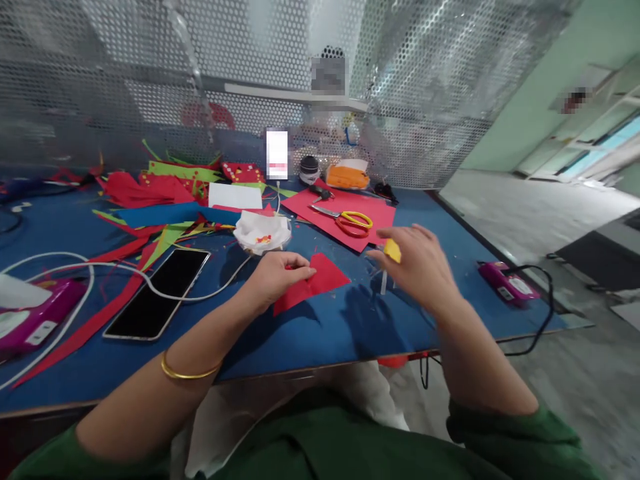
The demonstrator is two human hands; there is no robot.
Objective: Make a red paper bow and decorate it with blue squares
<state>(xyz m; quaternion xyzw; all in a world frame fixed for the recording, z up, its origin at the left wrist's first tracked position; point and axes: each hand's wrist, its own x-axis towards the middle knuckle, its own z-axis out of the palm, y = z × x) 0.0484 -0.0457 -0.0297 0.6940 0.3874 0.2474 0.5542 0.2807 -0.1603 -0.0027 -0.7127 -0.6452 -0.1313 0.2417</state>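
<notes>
Red paper pinched on the left, yellow item held on the right

The left hand (280, 277) has its thumb and forefinger closed together on a small piece of red paper (327, 277), which lies above the near part of the blue table (270, 350). The right hand (423, 263) is raised just beside it, curled around a yellow item (393, 250) (blurred, so I cannot tell what it is). A pale strip (383, 283) shows below; whether it belongs to that item is unclear.

The step in hand looks like handling the paper, with the left hand steadying it and the right hand apart from it. Bringing the yellow item to the paper would call for a firm left pinch, the sheet kept flat, and a careful right-hand approach. The scissors (341, 217) rest on a larger red sheet (383, 208) beyond, and a paper-lined bowl (277, 230) sits beside the left hand.
</notes>
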